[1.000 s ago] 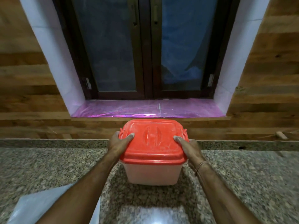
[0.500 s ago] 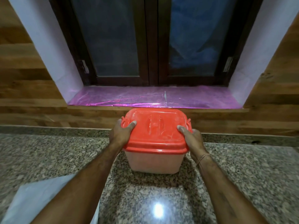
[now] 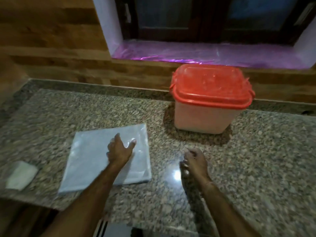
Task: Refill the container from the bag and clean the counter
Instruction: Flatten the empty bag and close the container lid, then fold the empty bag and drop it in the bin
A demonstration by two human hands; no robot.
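A: Where's the container (image 3: 207, 106)?

B: Upright at the back of the granite counter (image 3: 256, 159), under the window sill (image 3: 196, 53), red lid (image 3: 211, 84) on, no hand touching it.

A: And the 2 hands?

B: Left hand (image 3: 119, 149) spread wide, over the flat bag (image 3: 89, 159); whether it presses down, I cannot tell. Right hand (image 3: 195, 161) loosely curled, blurred, holding nothing visible, just beside the bag.

A: Anything else?

B: 1 white cloth (image 3: 21, 175) near the left edge.

Home kitchen: speckled granite counter (image 3: 256, 159), wood-plank wall (image 3: 51, 31), dark-framed window (image 3: 205, 17), red-lidded plastic storage container (image 3: 210, 100).
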